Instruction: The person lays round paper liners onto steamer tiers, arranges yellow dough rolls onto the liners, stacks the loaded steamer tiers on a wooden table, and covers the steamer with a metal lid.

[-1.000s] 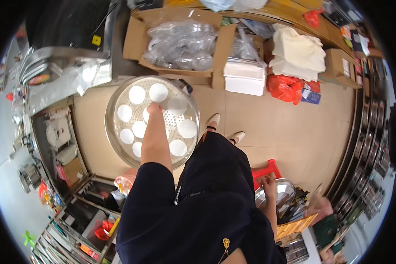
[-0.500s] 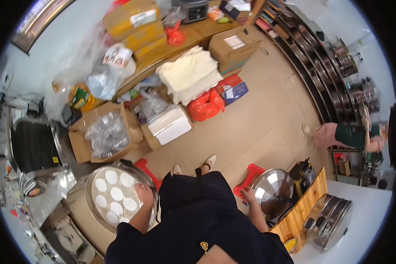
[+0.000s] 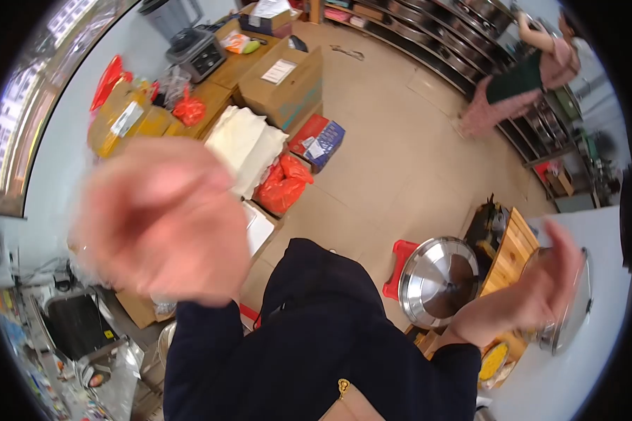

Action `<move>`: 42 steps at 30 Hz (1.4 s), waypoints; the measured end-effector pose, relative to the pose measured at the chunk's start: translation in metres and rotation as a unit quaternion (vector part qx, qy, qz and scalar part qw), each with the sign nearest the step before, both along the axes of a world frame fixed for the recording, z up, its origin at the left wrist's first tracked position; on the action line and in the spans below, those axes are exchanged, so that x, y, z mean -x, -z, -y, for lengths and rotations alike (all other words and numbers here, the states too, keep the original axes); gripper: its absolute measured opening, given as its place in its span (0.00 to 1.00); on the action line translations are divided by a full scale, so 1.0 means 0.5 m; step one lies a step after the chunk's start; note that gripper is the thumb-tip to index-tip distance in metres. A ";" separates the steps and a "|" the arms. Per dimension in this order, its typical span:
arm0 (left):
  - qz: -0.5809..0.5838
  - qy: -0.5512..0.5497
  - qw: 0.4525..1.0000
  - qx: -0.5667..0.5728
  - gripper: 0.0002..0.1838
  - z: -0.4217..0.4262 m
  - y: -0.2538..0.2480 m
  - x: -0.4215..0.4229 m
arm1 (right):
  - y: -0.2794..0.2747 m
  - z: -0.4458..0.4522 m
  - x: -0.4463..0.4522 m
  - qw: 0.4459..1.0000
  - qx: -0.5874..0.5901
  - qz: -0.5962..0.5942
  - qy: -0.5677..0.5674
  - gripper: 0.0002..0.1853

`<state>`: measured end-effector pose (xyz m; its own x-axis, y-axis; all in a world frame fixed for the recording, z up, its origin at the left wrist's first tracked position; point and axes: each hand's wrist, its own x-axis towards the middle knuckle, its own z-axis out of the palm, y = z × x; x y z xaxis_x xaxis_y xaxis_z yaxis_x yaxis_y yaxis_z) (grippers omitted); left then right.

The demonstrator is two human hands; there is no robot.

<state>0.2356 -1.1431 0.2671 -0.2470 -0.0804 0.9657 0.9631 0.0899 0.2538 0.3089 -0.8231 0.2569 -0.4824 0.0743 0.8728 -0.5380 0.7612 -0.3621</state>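
Note:
My left hand (image 3: 165, 221) is raised close to the camera, large and smeared by motion. Its fingers look curled, but whether anything is in them cannot be made out. My right hand (image 3: 530, 298) is lifted at the right, blurred, with fingers stretched upward and nothing visible in them. Behind it, partly hidden, stands a metal steamer pot (image 3: 572, 316). Left of that hand lies a round, shiny metal lid (image 3: 439, 281) by a red stool (image 3: 395, 270). Only a sliver of the round tray's rim (image 3: 166, 340) shows beside my left sleeve.
Cardboard boxes (image 3: 281, 81), a cream cloth (image 3: 242, 144) and a red plastic bag (image 3: 284, 184) line the left side. A wooden board (image 3: 509, 252) leans near the lid. Another person (image 3: 516, 88) stands by shelves of metal pots (image 3: 442, 45) at upper right.
Both my hands have risen, the left away from the tray of white rounds and the right from beside the lid. My view has turned right. The other person now appears more upright, reaching toward the shelves.

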 end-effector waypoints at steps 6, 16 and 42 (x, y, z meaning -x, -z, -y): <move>-0.168 0.109 0.980 0.009 0.10 -0.065 -0.136 0.140 | -0.212 -0.006 0.058 0.911 -0.002 -0.349 -0.220 0.20; -0.206 0.227 0.952 0.001 0.09 -0.094 -0.198 0.381 | -0.233 0.027 0.231 0.912 -0.157 -0.367 -0.097 0.19; -0.165 0.404 0.887 -0.151 0.10 -0.429 -0.254 0.605 | -0.264 -0.124 0.292 0.873 -0.314 -0.349 0.136 0.17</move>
